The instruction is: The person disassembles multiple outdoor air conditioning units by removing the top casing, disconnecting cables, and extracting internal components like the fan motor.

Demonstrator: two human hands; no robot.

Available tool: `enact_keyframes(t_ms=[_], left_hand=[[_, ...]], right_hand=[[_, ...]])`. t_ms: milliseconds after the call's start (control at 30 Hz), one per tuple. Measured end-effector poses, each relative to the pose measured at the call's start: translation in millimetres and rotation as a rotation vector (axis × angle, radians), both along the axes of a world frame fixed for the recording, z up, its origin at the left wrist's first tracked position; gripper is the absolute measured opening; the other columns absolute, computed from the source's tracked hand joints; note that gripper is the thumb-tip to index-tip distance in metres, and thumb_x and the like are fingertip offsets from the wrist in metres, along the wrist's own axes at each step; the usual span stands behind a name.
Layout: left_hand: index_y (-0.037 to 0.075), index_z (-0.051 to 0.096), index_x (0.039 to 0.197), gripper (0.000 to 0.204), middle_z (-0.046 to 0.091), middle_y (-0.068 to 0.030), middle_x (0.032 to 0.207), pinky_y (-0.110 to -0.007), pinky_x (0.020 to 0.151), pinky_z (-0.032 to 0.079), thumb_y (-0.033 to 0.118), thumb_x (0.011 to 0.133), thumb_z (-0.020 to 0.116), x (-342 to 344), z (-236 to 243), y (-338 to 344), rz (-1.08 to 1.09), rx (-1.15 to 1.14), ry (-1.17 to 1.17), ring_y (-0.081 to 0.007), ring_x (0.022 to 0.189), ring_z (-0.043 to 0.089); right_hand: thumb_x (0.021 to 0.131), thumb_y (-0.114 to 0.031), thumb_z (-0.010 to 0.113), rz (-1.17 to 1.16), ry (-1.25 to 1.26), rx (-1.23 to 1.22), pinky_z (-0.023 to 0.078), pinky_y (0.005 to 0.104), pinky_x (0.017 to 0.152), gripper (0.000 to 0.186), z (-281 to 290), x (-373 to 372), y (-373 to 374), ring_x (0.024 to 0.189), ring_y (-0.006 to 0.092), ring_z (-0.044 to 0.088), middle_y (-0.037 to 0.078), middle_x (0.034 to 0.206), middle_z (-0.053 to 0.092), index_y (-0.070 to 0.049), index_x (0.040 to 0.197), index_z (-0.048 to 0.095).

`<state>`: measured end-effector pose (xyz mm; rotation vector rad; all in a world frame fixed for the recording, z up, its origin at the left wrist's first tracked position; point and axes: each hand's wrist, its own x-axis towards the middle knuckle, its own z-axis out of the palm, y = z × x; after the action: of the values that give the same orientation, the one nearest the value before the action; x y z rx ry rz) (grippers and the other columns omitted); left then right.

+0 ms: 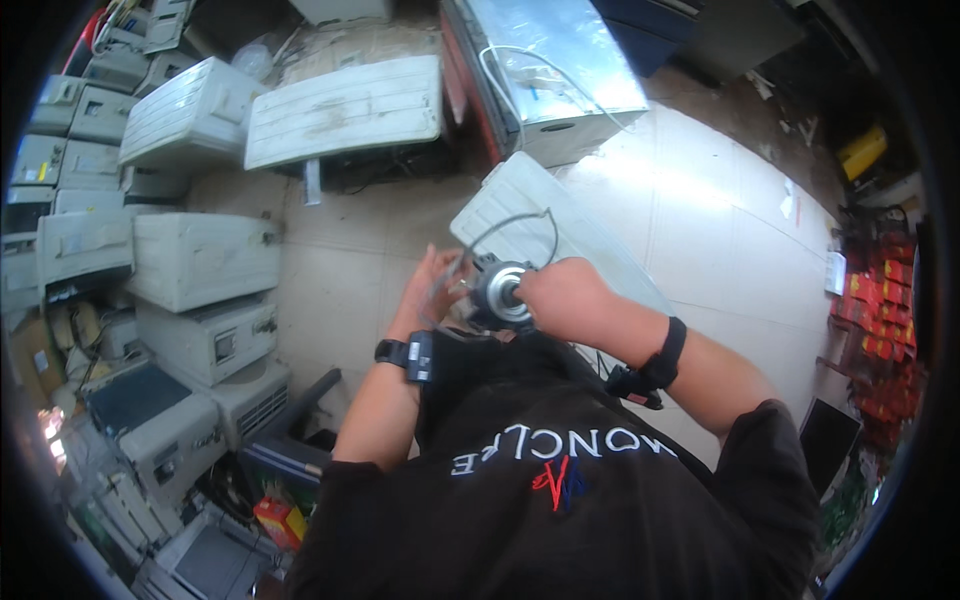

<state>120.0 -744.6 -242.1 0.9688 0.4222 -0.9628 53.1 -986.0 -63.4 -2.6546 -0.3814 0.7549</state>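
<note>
Head view: a round metal motor [503, 298] sits between the person's two hands, in front of the dark shirt [560, 430], its ringed silver face turned up toward the camera. The right hand [568, 298] comes from the right, curled tight, its fingers holding the motor near the middle of that face. The left hand [437, 285] is at the motor's left side with bent fingers reaching to its edge; whether they grip it, I cannot tell, as a grey cable [512, 222] loops in front of them and arches over the motor. A black watch [391, 352] and a small black box [420, 357] are on the left wrist, and a black strap [668, 352] circles the right one.

Just beyond the hands, a pale flat panel [585, 240] lies slantwise above the tiled floor [720, 210]. Farther off stands a silver metal case [565, 60] with a white cord [545, 62] across its top. White casings [200, 258] are stacked along the left side, and red packages [875, 315] are heaped at the far right.
</note>
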Motion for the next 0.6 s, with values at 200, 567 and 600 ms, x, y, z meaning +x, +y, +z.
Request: enact_keyframes(t_ms=[200, 567, 600], left_hand=[[0.005, 0.059, 0.111, 0.039, 0.065, -0.0094, 0.097, -0.034, 0.079, 0.05, 0.041, 0.097, 0.054, -60, -114, 47, 0.266, 0.159, 0.262, -0.0226, 0.088, 0.063], [-0.003, 0.048, 0.133, 0.053, 0.058, -0.0226, 0.126, -0.041, 0.098, 0.048, 0.016, 0.085, 0.064, -8, 28, -69, -0.44, 0.495, -1.297, -0.0374, 0.114, 0.059], [-0.003, 0.047, 0.134, 0.056, 0.056, -0.0241, 0.128, -0.041, 0.098, 0.048, 0.016, 0.084, 0.064, -2, 31, -84, -0.536, 0.48, -1.22, -0.0386, 0.114, 0.059]], right_hand=[[0.082, -0.015, 0.057, -0.087, 0.161, -0.422, 0.055, 0.0442, 0.067, 0.014, -72, -23, -73, 0.077, 0.0338, 0.07, 0.015, 0.082, 0.071, -0.009, 0.083, 0.071], [0.09, -0.02, 0.05, -0.307, 0.09, -0.39, 0.054, 0.0476, 0.071, 0.024, -59, 2, -83, 0.08, 0.035, 0.069, 0.017, 0.083, 0.07, -0.008, 0.085, 0.071], [0.091, -0.021, 0.05, -0.304, 0.065, -0.352, 0.054, 0.0482, 0.072, 0.026, -58, 10, -76, 0.081, 0.036, 0.068, 0.018, 0.083, 0.07, -0.007, 0.085, 0.071]])
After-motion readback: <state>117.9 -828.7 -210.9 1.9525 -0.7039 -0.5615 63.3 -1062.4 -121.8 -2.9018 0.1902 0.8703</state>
